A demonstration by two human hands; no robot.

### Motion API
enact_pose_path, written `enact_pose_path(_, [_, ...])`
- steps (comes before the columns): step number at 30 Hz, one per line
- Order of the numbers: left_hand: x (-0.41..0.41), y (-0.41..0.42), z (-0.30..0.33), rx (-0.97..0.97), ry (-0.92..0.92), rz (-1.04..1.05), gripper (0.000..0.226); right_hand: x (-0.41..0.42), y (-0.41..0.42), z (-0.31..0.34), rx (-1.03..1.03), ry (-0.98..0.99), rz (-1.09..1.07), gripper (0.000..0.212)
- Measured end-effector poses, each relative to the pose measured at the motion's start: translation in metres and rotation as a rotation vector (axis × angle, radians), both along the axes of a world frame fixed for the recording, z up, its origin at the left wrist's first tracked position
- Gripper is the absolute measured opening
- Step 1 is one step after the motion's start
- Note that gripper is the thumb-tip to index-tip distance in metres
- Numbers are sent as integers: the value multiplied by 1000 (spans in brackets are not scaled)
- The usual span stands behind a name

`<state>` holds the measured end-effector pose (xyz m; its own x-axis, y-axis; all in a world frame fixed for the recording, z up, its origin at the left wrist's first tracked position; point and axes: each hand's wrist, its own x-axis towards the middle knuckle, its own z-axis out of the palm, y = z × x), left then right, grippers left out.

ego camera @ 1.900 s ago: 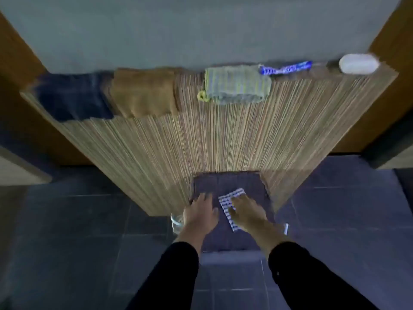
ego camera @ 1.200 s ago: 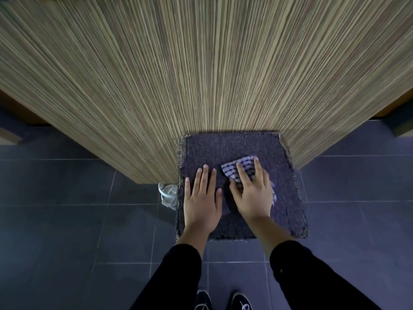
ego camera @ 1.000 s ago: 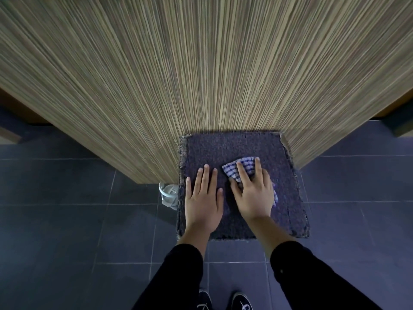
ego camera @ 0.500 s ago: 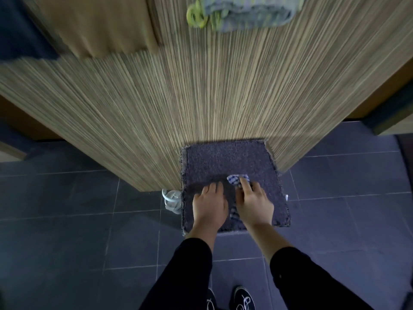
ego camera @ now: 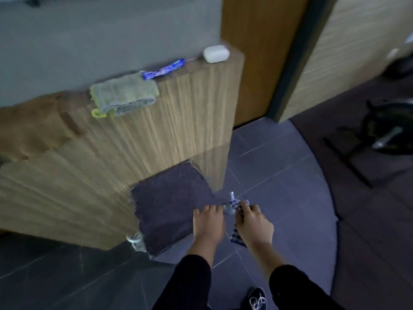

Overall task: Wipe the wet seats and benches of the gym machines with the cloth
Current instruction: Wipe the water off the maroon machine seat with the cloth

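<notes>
My right hand (ego camera: 253, 224) grips the checked cloth (ego camera: 237, 233), bunched under the curled fingers, its ends sticking out past the fingertips and below the palm. Just left of that grip my left hand (ego camera: 209, 224) hangs with fingers bent, holding nothing I can make out. Left of and beyond the grip lies a dark mat (ego camera: 172, 204) against a wooden partition (ego camera: 134, 139). Up on its ledge, far beyond the grip, sit a folded grey-green towel (ego camera: 124, 96), a blue wrapper (ego camera: 164, 69) and a white case (ego camera: 216, 54). Right of the grip, well apart, gym equipment (ego camera: 384, 133) stands blurred.
</notes>
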<state>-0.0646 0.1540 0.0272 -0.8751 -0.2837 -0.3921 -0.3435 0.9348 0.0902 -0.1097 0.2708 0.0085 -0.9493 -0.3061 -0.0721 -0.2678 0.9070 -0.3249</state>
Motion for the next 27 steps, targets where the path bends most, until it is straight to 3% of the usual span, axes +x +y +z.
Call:
enact_pose_path(13, [-100, 264, 36, -9, 13, -616, 35, -21, 269, 38, 106, 21, -593, 29])
enact_pose_path(16, [-105, 337, 38, 1, 22, -763, 34, -13, 332, 40, 82, 20, -715, 24])
enact_pose_path(27, [-93, 561, 41, 16, 55, -1274, 31, 49, 520, 38, 71, -10, -1257, 39])
